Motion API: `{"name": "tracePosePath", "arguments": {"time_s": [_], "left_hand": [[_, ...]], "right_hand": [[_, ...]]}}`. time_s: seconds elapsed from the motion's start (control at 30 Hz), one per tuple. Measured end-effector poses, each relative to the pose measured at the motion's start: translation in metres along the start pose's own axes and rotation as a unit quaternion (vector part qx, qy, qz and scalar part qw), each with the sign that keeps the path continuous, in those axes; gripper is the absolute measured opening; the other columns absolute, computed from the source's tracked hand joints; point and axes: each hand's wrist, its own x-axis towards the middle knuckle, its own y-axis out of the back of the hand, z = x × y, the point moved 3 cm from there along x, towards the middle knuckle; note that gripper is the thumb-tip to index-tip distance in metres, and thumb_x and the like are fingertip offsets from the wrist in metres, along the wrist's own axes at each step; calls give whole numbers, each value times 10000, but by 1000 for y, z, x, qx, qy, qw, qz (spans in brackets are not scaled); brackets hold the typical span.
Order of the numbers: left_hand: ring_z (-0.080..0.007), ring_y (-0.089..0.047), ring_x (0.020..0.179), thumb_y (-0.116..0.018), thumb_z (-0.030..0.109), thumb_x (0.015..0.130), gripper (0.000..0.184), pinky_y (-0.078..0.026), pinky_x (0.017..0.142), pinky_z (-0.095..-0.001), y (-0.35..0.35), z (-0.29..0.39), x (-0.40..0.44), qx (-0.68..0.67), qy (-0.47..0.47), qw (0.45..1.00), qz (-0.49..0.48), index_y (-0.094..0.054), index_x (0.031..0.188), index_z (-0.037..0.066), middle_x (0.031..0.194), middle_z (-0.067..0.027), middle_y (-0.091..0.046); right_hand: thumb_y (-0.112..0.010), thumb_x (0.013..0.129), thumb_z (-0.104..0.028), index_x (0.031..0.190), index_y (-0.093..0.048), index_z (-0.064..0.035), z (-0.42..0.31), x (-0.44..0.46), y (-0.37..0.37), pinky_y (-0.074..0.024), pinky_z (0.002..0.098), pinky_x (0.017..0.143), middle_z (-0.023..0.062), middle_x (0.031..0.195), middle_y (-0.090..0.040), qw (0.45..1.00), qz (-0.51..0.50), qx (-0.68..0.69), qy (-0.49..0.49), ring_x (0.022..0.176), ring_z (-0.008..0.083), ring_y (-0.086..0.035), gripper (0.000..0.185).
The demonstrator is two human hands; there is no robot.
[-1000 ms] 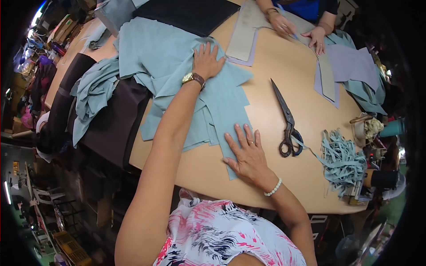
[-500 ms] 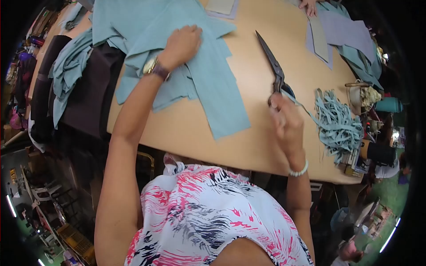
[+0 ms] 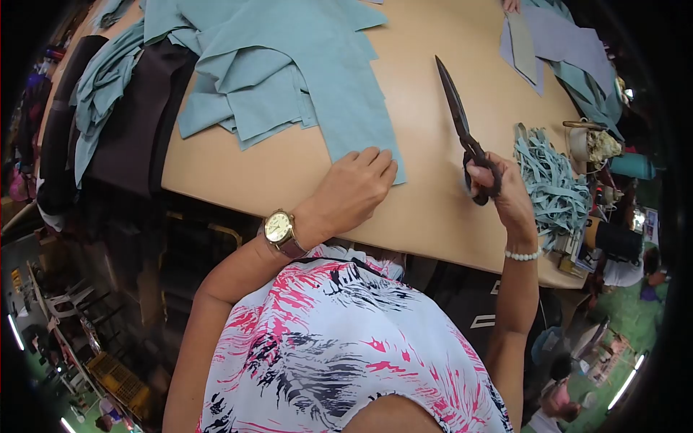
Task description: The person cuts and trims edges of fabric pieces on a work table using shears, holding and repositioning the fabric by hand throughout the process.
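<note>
Black metal scissors (image 3: 468,141), blades together, point away from you over the pale wooden table (image 3: 433,224), your right hand (image 3: 505,189) wrapped around their handles. Your left hand (image 3: 355,187) bends over the near end of the teal woven cloth (image 3: 346,90), fingers curled close together; whether they pinch the fabric cannot be told. To handle it well, smooth that end flat, hold it lightly, and point the blades away from your left fingers and the tangled heap of teal fabric strips (image 3: 548,180). The cloth's far side and a co-worker's hand (image 3: 512,6) are cut off at the top edge.
</note>
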Motion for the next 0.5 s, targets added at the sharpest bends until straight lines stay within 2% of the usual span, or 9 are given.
{"name": "tracePosePath", "arguments": {"time_s": [0.1, 0.2, 0.27, 0.33, 0.43, 0.5], "left_hand": [[-238, -527, 924, -556, 41, 628, 344, -451, 724, -319, 0, 0, 5, -4, 5, 999, -33, -550, 966, -19, 1007, -121, -540], [-239, -524, 929, -558, 42, 629, 347, -446, 729, -320, -2, 0, 4, -5, 14, 999, -39, -549, 970, -20, 1016, -128, -541], [-242, -522, 943, -559, 43, 630, 355, -443, 742, -322, -3, 2, 4, 2, 15, 1000, -21, -550, 979, -21, 1030, -134, -544], [-245, -520, 955, -559, 42, 632, 361, -441, 753, -325, -4, 5, 1, 20, 14, 1000, 11, -550, 987, -22, 1044, -139, -547], [-251, -516, 973, -560, 42, 637, 357, -440, 760, -330, -4, 5, 0, 14, 18, 999, 32, -556, 989, -20, 1063, -142, -548], [-249, -517, 969, -567, 49, 638, 353, -439, 761, -330, -4, 4, 0, 11, 17, 999, 32, -561, 985, -16, 1065, -139, -547]], "right_hand": [[-682, 705, -173, 888, -531, -15, -3, -7, -5, -405, 210, 571, 29, 693, -550, 993, -12, 117, 32, 611, 97, -520, 285], [-691, 696, -171, 886, -532, -17, -10, 16, -8, -399, 205, 552, 31, 701, -549, 973, 55, 146, 171, 631, 90, -521, 292], [-692, 708, -194, 824, -550, -30, -25, 34, 13, -355, 185, 466, -11, 637, -518, 965, 141, -76, 208, 534, 60, -468, 246], [-688, 726, -214, 765, -556, -38, -30, 52, 31, -333, 182, 445, -27, 611, -496, 949, 186, -11, 253, 497, 45, -429, 223], [-681, 745, -217, 759, -578, -39, -58, 54, 45, -314, 179, 445, -37, 622, -491, 924, 263, -61, 270, 506, 31, -408, 206], [-676, 752, -212, 795, -603, -34, -62, 60, 52, -313, 179, 456, -39, 638, -503, 907, 279, -36, 312, 519, 26, -409, 197]]}}
